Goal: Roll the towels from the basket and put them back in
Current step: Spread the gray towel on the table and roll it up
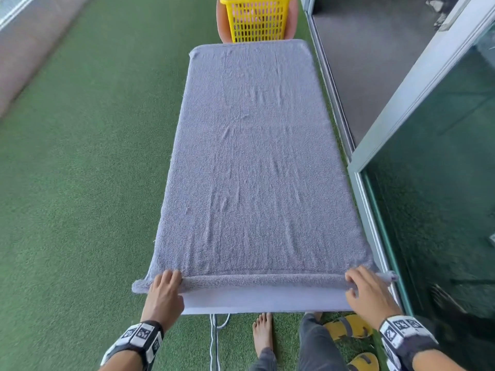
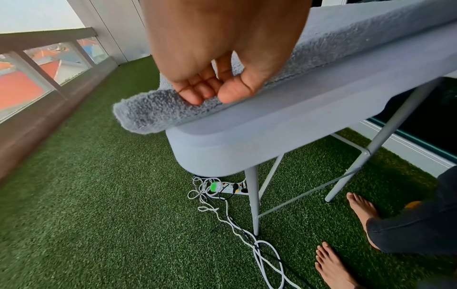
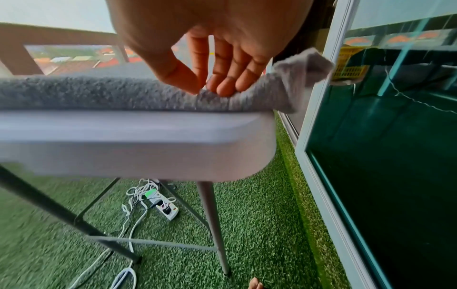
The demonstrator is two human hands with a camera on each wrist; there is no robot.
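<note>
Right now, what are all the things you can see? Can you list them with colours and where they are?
towel: one, grey, spread over the table, near edge rolled
table: one, pale grey, on the grass mat
basket: one, yellow, beyond the table's far end
power strip: one, white, under the table with cables
sandals: two, yellow, by the feet
left hand: pinching the roll's left end
right hand: pinching the roll's right end

Black wristbands (image 1: 139, 341) (white tag markers), dark trousers (image 1: 316, 346), barefoot.

A grey towel (image 1: 249, 162) lies spread along the grey folding table (image 1: 265, 301), covering it.
</note>
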